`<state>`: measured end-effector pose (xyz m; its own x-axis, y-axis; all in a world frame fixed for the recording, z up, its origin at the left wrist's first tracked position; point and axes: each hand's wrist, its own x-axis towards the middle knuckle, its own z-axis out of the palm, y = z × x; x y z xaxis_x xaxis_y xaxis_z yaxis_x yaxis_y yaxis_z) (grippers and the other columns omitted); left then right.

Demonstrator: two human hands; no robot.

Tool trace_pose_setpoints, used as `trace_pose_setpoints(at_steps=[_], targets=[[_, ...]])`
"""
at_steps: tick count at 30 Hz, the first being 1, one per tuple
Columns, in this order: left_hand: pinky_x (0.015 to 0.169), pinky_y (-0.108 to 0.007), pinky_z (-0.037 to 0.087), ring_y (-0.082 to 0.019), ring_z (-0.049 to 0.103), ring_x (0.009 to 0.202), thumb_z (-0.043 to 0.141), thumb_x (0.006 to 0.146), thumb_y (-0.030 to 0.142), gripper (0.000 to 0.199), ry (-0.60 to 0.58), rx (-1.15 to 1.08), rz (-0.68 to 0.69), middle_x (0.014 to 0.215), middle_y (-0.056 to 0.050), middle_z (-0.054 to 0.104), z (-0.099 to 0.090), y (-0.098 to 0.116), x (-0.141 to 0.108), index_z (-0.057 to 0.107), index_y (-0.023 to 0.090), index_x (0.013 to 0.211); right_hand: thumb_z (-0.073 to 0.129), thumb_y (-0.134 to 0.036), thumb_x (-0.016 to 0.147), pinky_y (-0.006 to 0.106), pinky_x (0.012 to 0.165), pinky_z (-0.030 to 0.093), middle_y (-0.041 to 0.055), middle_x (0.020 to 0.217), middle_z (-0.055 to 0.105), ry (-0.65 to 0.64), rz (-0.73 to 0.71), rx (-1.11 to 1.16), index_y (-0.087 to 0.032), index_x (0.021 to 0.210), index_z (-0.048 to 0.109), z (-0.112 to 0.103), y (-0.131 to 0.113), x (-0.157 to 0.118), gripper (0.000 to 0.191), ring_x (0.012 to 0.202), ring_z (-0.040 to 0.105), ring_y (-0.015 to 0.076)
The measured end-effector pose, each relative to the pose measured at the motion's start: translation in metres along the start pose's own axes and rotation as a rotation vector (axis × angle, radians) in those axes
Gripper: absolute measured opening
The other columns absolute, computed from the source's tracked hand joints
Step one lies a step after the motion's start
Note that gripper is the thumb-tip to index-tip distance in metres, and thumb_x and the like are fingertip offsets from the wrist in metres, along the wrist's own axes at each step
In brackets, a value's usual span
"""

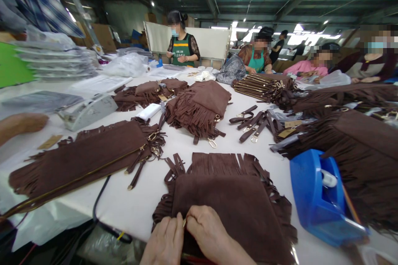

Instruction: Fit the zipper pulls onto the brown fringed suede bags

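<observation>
A dark brown fringed bag [224, 194] lies flat on the table in front of me, its fringe spread at the far edge and both sides. My left hand [164, 238] is closed at the bag's near left edge, thumb and fingers pressed together. Right beside it, my right hand [208, 230] pinches the same edge with curled fingers. Between the fingertips shows a small gold-coloured piece [184, 222], mostly covered, so its kind cannot be made out. To the left lies another brown fringed bag [90, 157] with a gold zipper and a clasp.
A blue tape dispenser [320, 198] stands at right, near piled fringed bags [367, 136]. Brown straps with clasps [253, 126] and a fringed bag stack [202, 103] lie beyond. Another person's hand [25, 124] reaches in at left. Several co-workers, including one in a green apron [182, 51], are opposite.
</observation>
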<state>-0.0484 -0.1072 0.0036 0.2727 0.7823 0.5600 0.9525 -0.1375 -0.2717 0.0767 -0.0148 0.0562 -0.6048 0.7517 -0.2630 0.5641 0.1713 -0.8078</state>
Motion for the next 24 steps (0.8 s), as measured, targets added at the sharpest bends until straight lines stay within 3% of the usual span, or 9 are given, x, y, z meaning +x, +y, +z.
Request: trace_pose_setpoints(at_steps=[6,13,18,24], targets=[[0.068,-0.029,0.049,-0.019,0.058,0.078,0.030,0.080,0.000,0.033,0.080,-0.068,0.028,0.085,-0.012,0.061,0.0036,-0.0049,-0.0021,0.054,0.003,0.102,0.042,-0.018,0.063,0.023,0.049,0.024,-0.0041,0.048,0.038,0.023,0.035,0.160,-0.019,0.048,0.045,0.0017,-0.0009,0.0011,0.015,0.049,0.035,0.0097],[0.067,-0.027,0.051,-0.017,0.056,0.072,0.040,0.082,0.003,0.025,0.093,-0.280,-0.134,0.079,-0.011,0.060,0.0034,-0.0048,0.0020,0.051,0.002,0.104,0.042,-0.021,0.062,0.022,0.049,0.026,-0.0042,0.046,0.043,0.013,0.016,0.431,-0.017,0.051,0.053,0.0004,0.0009,-0.0015,0.017,0.049,0.038,0.0090],[0.067,-0.028,0.051,-0.018,0.057,0.073,0.038,0.084,0.005,0.026,0.129,-0.255,-0.127,0.080,-0.011,0.062,0.0021,-0.0023,0.0017,0.051,0.004,0.107,0.041,-0.024,0.064,0.021,0.042,0.019,-0.0049,0.045,0.046,-0.061,0.135,0.613,-0.016,0.059,0.057,-0.0025,-0.0027,-0.0014,0.018,0.041,0.031,0.0066],[0.066,-0.028,0.048,-0.017,0.056,0.070,0.033,0.085,0.005,0.033,0.187,-0.247,-0.157,0.077,-0.010,0.061,0.0045,0.0007,0.0020,0.050,0.004,0.113,0.043,-0.021,0.062,0.020,0.042,0.018,-0.0050,0.044,0.046,-0.124,0.150,0.602,-0.016,0.055,0.055,-0.0069,-0.0073,-0.0028,0.014,0.041,0.032,0.0058]])
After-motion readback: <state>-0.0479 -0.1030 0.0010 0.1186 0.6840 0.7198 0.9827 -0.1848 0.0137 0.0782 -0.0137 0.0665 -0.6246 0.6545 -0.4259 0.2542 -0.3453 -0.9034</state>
